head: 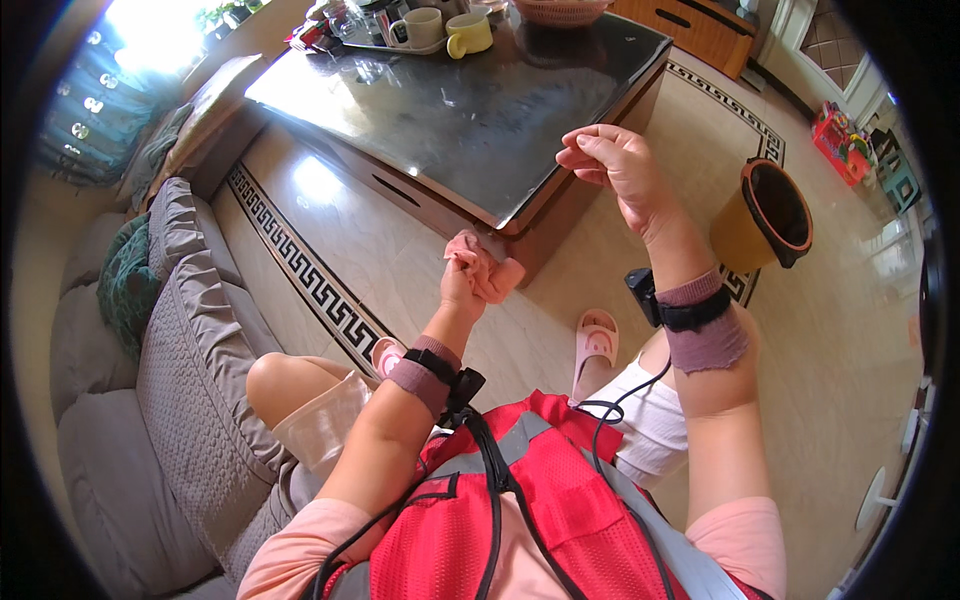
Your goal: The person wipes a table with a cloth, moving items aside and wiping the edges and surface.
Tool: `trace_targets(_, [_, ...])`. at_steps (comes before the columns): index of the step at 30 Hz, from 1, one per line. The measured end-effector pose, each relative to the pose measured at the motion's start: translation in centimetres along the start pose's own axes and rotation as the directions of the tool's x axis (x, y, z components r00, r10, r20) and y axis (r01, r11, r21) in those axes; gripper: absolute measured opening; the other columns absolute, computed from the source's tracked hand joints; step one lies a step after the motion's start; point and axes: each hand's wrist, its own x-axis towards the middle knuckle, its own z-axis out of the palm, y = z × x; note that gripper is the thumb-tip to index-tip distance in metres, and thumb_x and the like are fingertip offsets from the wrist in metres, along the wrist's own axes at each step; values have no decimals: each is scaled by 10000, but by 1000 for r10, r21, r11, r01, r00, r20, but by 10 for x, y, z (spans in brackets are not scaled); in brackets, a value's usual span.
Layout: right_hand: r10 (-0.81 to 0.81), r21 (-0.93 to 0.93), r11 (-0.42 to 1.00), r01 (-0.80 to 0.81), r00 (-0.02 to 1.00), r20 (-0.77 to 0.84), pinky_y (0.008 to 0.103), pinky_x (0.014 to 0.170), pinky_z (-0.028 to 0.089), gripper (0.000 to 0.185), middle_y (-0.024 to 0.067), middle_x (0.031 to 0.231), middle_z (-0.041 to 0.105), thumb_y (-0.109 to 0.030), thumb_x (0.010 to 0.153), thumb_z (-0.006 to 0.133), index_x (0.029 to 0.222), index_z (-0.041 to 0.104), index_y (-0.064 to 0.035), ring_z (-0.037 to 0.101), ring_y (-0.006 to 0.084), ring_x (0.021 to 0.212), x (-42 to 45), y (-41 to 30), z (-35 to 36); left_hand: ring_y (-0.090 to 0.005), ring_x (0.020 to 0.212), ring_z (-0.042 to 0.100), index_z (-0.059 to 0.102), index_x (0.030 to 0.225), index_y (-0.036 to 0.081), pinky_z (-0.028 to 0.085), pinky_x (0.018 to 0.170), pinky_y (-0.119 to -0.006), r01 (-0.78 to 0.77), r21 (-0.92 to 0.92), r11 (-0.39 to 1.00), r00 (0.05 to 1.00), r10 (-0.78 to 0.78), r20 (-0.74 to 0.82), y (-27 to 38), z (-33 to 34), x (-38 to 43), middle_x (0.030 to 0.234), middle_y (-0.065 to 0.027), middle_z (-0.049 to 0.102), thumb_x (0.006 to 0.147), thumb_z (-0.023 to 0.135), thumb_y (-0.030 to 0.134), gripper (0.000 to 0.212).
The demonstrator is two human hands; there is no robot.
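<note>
My left hand point(463, 289) grips a crumpled pink cloth point(501, 276) just off the near corner of a low table. Part of the cloth bulges out past my fist on both sides. My right hand point(611, 169) is raised by the table's right edge, fingers loosely bent and thumb near the fingertips; nothing shows in it. The table has a dark glossy top point(480, 127) with smears and bright window glare. Below its top, a brown side panel point(375, 184) has a dark slot.
A yellow bin point(739, 232) lined with a black bag stands on the floor to the right. Mugs point(470, 35) on a tray and a pink basket point(561, 10) occupy the table's far end. A grey quilted sofa point(199, 360) runs along the left. A red box point(840, 142) lies far right.
</note>
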Motion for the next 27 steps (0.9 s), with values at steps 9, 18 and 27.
trace_targets(9, [3,-58,998,-5,1000,-26,297,838,459,229,64,964,744,-252,962,601,1051,707,-69,675,129,925,-8,3,-16,-171,691,480,428,693,153,505,752,-341,53,-161,986,967,-91,-240,-21,56,-11,700,-14,466,1038,411,313,380])
trace_targets(18, [14,-87,996,-14,1000,-3,289,849,472,225,66,967,743,-241,972,594,1062,701,-64,675,129,921,-3,3,-7,-177,762,534,530,840,89,498,743,-327,85,-181,980,979,-116,-169,-29,28,2,738,-16,487,949,403,135,173])
trace_targets(27, [-1,-91,996,1,1000,5,277,850,491,212,67,959,744,-223,981,587,1057,702,-62,680,129,907,-3,-2,-3,-120,600,446,441,792,120,401,542,-273,42,-131,990,997,-33,71,-31,-6,24,724,26,448,919,436,117,128])
